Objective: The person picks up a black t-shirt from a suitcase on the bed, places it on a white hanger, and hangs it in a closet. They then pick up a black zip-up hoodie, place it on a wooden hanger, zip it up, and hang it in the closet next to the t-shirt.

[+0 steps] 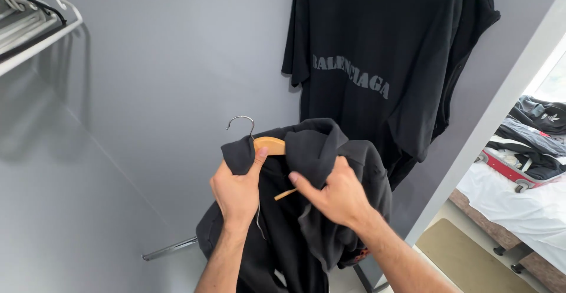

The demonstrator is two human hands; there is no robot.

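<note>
I see left hand (237, 191) grip clamped on wooden hanger (270, 145) | hook up-left of grip, bar running right, roughly level | right hand (337, 197) grip pinching dark garment (318, 210) draped over it

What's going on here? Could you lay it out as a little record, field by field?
Place: a closet corner with grey walls, a bedroom past the opening
Left hand: grips the dark garment at the shoulder of a wooden hanger
Right hand: fingers on the garment's collar area
Hanger: metal hook up, one wooden end bare, the rest under the cloth
Behind: a black T-shirt with grey lettering hangs on the wall
Upper left: white hangers on a rail
Right: a bed with clothes and an open suitcase
</note>
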